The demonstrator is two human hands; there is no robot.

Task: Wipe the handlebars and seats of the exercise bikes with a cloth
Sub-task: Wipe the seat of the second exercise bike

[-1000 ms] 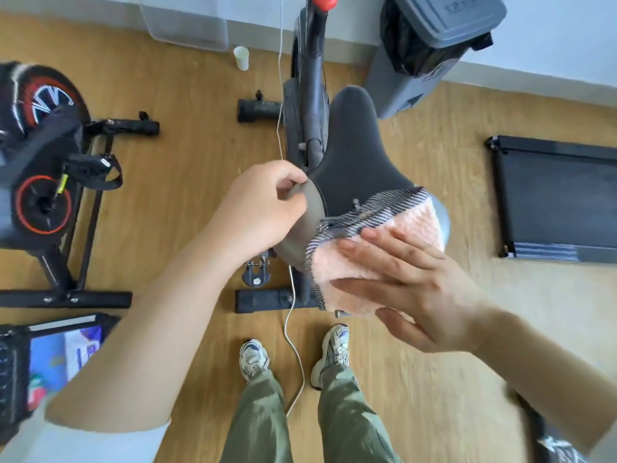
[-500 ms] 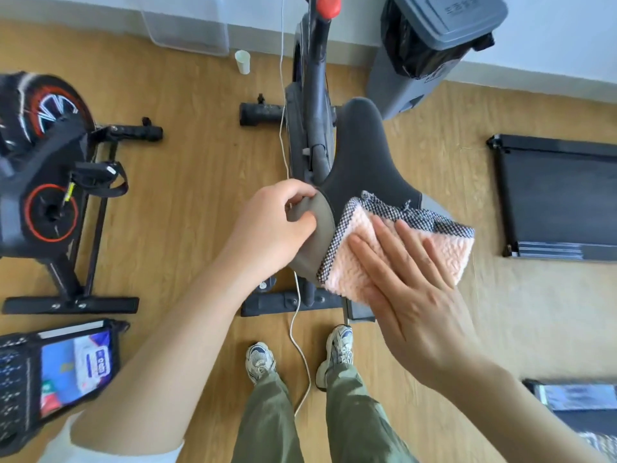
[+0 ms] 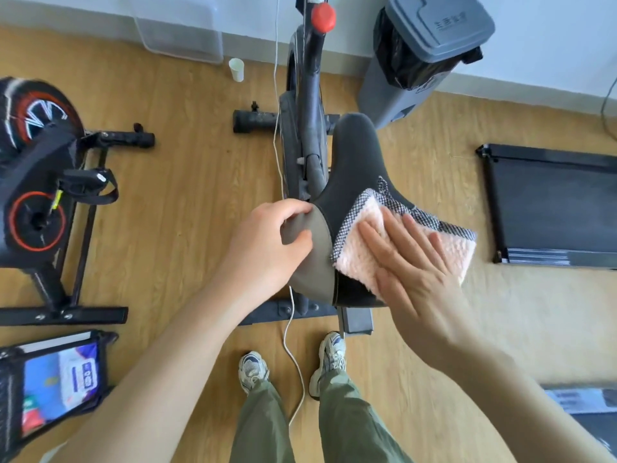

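A dark grey bike seat (image 3: 357, 162) stands in front of me, its narrow nose pointing away toward the bike frame (image 3: 310, 105). My left hand (image 3: 267, 248) grips the seat's left rear edge, fingers curled over it. A pink fluffy cloth (image 3: 360, 259) with a black-and-white checked border lies on the seat's right rear part. My right hand (image 3: 410, 265) presses flat on the cloth with straight fingers. The handlebars are out of view beyond the top edge.
A second exercise bike (image 3: 40, 182) with red-trimmed wheels stands at the left. A grey bin (image 3: 420, 55) and a paper cup (image 3: 236, 69) are by the wall. A folded treadmill (image 3: 551, 202) lies right. A white cable (image 3: 293, 345) hangs past my feet.
My right hand with the cloth has turned from the seat's rear edge onto its right top side and slid slightly forward. My left hand keeps its grip on the left edge.
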